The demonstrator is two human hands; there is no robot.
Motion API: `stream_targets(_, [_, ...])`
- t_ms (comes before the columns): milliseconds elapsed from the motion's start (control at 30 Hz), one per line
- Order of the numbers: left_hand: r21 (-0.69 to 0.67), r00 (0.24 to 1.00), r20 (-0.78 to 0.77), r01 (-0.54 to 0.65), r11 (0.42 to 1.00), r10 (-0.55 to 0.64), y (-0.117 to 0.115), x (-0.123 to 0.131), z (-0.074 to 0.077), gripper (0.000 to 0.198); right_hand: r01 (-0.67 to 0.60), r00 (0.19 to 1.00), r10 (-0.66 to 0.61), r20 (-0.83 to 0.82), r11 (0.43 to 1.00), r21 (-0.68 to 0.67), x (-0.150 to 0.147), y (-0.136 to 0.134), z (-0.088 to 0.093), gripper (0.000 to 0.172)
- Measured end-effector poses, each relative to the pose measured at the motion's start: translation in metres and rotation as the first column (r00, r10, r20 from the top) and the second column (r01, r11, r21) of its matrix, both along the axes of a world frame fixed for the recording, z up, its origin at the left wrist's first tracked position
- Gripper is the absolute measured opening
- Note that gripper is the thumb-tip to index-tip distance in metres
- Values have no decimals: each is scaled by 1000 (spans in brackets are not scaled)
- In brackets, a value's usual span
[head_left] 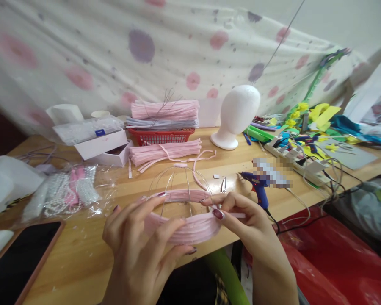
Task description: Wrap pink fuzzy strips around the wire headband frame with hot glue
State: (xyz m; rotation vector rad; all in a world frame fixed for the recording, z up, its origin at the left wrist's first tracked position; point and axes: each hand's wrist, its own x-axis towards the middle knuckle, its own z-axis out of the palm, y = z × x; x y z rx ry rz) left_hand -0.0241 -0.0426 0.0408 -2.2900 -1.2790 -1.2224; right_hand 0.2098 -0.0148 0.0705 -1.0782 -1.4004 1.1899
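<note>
This place is looking like a small craft workshop. On a wooden table [79, 258], a glue gun [258, 184] is lying near snips [223, 185], and pink strips [167, 151] are resting in bundles on and before a red basket [165, 137]. Packed beads [66, 197] are lying at the left, a dummy head [241, 111] is standing at the back, and a power strip [300, 166] is holding several plugs.

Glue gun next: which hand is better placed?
Likely the right hand: the blue glue gun sits just beyond it, while the left hand is farther off. Both hold the pink ring, so the left would steady it alone.
</note>
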Motion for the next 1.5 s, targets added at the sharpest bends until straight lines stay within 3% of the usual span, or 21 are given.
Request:
stream_targets(667, [-28,998,61,0,1000,2,-2,2,1,32,-6,1000,6,16,1000,2,2,1,-2,27])
stream_targets(967, [-38,999,42,7,999,-6,-1,3,2,46,7,1000,-7,9,1000,-17,1,0,0,26])
stream_targets(1033, [-53,996,87,-26,998,30,0,3,-1,56,6,1000,-6,-1,1000,-31,2,1,-1,26])
stream_targets(1100, [-81,969,230,-77,994,94,1,4,-11,74,9,1000,-9,-7,999,-38,4,2,-4,26])
stream_targets(1167, [-137,859,484,-112,984,166,1,9,-26,92,26,1000,-27,-12,999,-41,5,4,-8,25])
stream_targets(1233, [-164,611,771,-79,983,178,-3,18,-39,85,68,998,-68,-17,997,-35,6,5,-11,26])
stream_targets(1300, [-259,258,941,131,957,219,-10,33,-43,55,107,994,-107,-9,994,-24,4,4,-14,27])
stream_targets(1333, [-268,66,963,298,916,261,-13,40,-41,48,117,993,-117,-1,993,-18,2,4,-14,27])
stream_targets(1367, [-252,-75,944,465,849,322,-16,48,-36,49,119,993,-119,7,993,-13,0,3,-14,27])
stream_targets(1433, [-170,-237,872,672,721,428,-18,59,-23,50,113,993,-113,16,994,-12,-5,1,-14,26])
stream_targets(1500, [-133,-316,817,711,691,482,-16,63,-9,40,108,994,-108,24,994,-5,-8,-1,-13,25])
